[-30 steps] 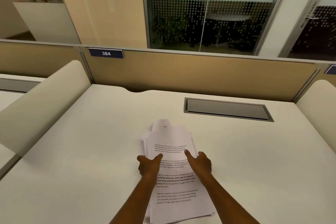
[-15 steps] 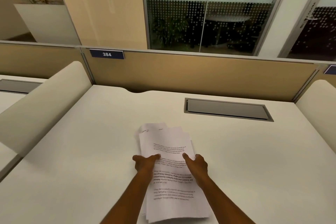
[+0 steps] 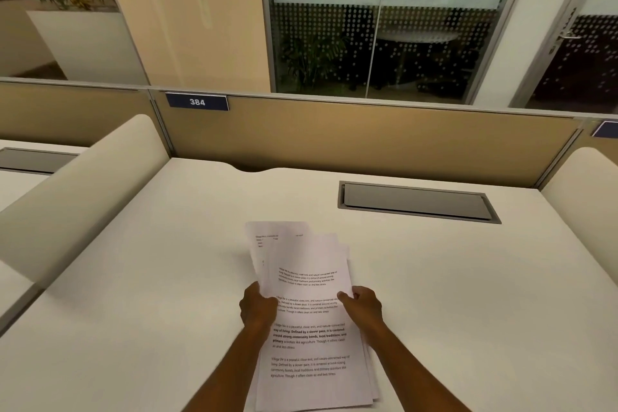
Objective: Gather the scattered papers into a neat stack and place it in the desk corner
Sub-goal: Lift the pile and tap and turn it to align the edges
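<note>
The papers (image 3: 309, 311) lie as one loose bundle near the middle of the pale counter (image 3: 133, 294), towards its near edge and well apart from either back corner. In the head view, the only one given, the left grip (image 3: 258, 308) is closed on the bundle's left edge and the right grip (image 3: 363, 306) is closed on its right edge, thumbs on the printed top sheet. The sheets are fanned: corners stick out at the far end and along the right side, so the pile is gathered but not squared.

I judge the sheets light, thin and limp; they will sag if lifted by one end and slide over one another easily. Holding both long edges about midway, as now, looks the sound place; tapping an edge on the counter should align them.

Count: one bundle, of at least four sheets judging by the offset far corners, though the exact number cannot be told. Two hands, one counter, one grey hatch (image 3: 416, 202) set into it.
</note>
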A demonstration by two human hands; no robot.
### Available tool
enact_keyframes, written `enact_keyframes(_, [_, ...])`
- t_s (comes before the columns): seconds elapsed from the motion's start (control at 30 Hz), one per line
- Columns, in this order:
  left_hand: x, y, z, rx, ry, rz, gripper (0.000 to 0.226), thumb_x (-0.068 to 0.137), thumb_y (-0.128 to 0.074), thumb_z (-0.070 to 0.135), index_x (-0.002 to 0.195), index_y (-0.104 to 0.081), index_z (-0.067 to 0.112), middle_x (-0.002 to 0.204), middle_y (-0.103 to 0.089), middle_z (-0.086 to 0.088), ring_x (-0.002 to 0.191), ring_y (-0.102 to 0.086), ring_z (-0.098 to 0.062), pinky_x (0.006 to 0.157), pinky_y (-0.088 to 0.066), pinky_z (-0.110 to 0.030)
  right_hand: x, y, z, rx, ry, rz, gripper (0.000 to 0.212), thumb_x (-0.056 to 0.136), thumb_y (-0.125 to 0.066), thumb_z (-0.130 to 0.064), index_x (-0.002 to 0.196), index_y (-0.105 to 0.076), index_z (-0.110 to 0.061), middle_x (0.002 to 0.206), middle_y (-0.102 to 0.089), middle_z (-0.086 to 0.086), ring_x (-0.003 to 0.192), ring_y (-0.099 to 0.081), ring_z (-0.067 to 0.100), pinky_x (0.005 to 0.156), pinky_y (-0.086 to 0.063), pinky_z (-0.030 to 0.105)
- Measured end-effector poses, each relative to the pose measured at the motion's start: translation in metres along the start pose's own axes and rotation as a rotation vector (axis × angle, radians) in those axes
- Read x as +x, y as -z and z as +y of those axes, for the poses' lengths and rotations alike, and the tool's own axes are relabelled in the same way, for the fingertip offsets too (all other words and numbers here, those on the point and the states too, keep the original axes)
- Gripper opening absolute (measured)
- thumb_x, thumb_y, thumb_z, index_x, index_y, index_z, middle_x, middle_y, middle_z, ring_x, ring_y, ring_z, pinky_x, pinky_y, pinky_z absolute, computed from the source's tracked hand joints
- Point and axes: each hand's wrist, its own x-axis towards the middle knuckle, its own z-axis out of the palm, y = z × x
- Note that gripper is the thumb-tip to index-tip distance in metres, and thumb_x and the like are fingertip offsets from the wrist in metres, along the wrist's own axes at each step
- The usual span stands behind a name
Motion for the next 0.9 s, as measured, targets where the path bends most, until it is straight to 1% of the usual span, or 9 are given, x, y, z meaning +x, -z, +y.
enact_keyframes(0.07, [-0.003, 0.001, 0.002, -0.002, -0.103, -0.005, 0.037, 0.088, -0.062, 0.005, 0.124, -0.054, 0.009, 0.115, -0.065, -0.013, 0.101, -0.066, -0.038, 0.088, -0.057, -0.052, 0.003, 0.004, 0.003, 0.012, 0.035, -0.005, 0.016, 0.086, -0.066, -0.027, 0.085, -0.062, -0.012, 0.086, -0.068, 0.000, 0.082, -0.064, 0.020, 0.072, -0.049, 0.030])
enact_keyframes(0.17, [-0.009, 0.006, 0.009, -0.112, -0.251, -0.058, 0.028, 0.090, -0.063, 0.011, 0.117, -0.058, 0.012, 0.105, -0.070, -0.011, 0.087, -0.071, -0.034, 0.077, -0.061, -0.050, 0.005, 0.009, 0.005, 0.061, 0.038, 0.009, 0.038, 0.084, -0.071, -0.028, 0.117, -0.063, -0.012, 0.113, -0.069, 0.006, 0.108, -0.065, 0.027, 0.093, -0.053, 0.037])
enact_keyframes(0.27, [-0.010, 0.015, 0.021, -0.248, -0.317, -0.154, 0.018, 0.090, -0.065, 0.010, 0.105, -0.060, 0.016, 0.096, -0.072, -0.010, 0.079, -0.074, -0.032, 0.065, -0.063, -0.041, 0.008, 0.021, 0.006, 0.222, 0.030, -0.012, 0.084, 0.081, -0.076, -0.031, 0.149, -0.030, -0.014, 0.143, -0.048, 0.012, 0.129, -0.051, 0.031, 0.104, -0.045, 0.042])
enact_keyframes(0.33, [-0.010, 0.017, 0.032, -0.291, -0.342, -0.218, 0.022, 0.089, -0.066, 0.011, 0.110, -0.060, 0.014, 0.099, -0.073, -0.009, 0.077, -0.075, -0.027, 0.064, -0.063, -0.041, 0.014, 0.034, 0.006, 0.341, 0.071, -0.047, 0.093, 0.078, -0.078, -0.030, 0.151, -0.023, -0.018, 0.143, -0.049, 0.010, 0.127, -0.053, 0.031, 0.103, -0.048, 0.046])
enact_keyframes(0.4, [-0.012, 0.015, 0.043, -0.318, -0.359, -0.272, 0.026, 0.089, -0.066, 0.013, 0.114, -0.058, 0.014, 0.102, -0.073, -0.009, 0.079, -0.076, -0.026, 0.068, -0.063, -0.046, 0.018, 0.051, 0.003, 0.424, 0.137, -0.090, 0.081, 0.078, -0.079, -0.026, 0.145, -0.035, -0.021, 0.132, -0.060, 0.007, 0.115, -0.062, 0.028, 0.093, -0.055, 0.047])
enact_keyframes(0.5, [-0.015, 0.005, 0.060, -0.375, -0.383, -0.332, 0.028, 0.089, -0.067, 0.014, 0.115, -0.058, 0.015, 0.106, -0.073, -0.010, 0.084, -0.075, -0.030, 0.073, -0.061, -0.053, 0.021, 0.076, -0.008, 0.478, 0.253, -0.090, 0.044, 0.080, -0.078, -0.021, 0.120, -0.060, -0.021, 0.118, -0.070, 0.007, 0.098, -0.071, 0.023, 0.075, -0.061, 0.037])
enact_keyframes(0.57, [-0.020, -0.003, 0.072, -0.416, -0.401, -0.359, 0.033, 0.086, -0.070, 0.018, 0.117, -0.059, 0.015, 0.107, -0.074, -0.010, 0.087, -0.075, -0.032, 0.074, -0.060, -0.055, 0.020, 0.094, -0.016, 0.490, 0.322, -0.035, 0.031, 0.082, -0.075, -0.021, 0.111, -0.064, -0.022, 0.113, -0.072, 0.006, 0.091, -0.073, 0.019, 0.068, -0.061, 0.031])
enact_keyframes(0.73, [-0.035, -0.029, 0.107, -0.435, -0.500, -0.388, 0.039, 0.078, -0.073, 0.028, 0.114, -0.060, 0.023, 0.104, -0.074, -0.002, 0.089, -0.074, -0.026, 0.072, -0.062, -0.045, 0.013, 0.128, -0.033, 0.483, 0.428, 0.115, 0.021, 0.090, -0.065, -0.026, 0.110, -0.060, -0.032, 0.102, -0.072, -0.005, 0.082, -0.074, 0.012, 0.059, -0.059, 0.024])
enact_keyframes(0.9, [-0.046, -0.058, 0.127, -0.422, -0.516, -0.337, 0.028, 0.087, -0.070, 0.022, 0.111, -0.057, 0.016, 0.106, -0.070, -0.008, 0.089, -0.073, -0.026, 0.075, -0.062, -0.048, 0.006, 0.146, -0.031, 0.552, 0.471, 0.209, 0.024, 0.093, -0.061, -0.028, 0.116, -0.057, -0.032, 0.099, -0.073, -0.010, 0.085, -0.073, 0.010, 0.060, -0.059, 0.023])
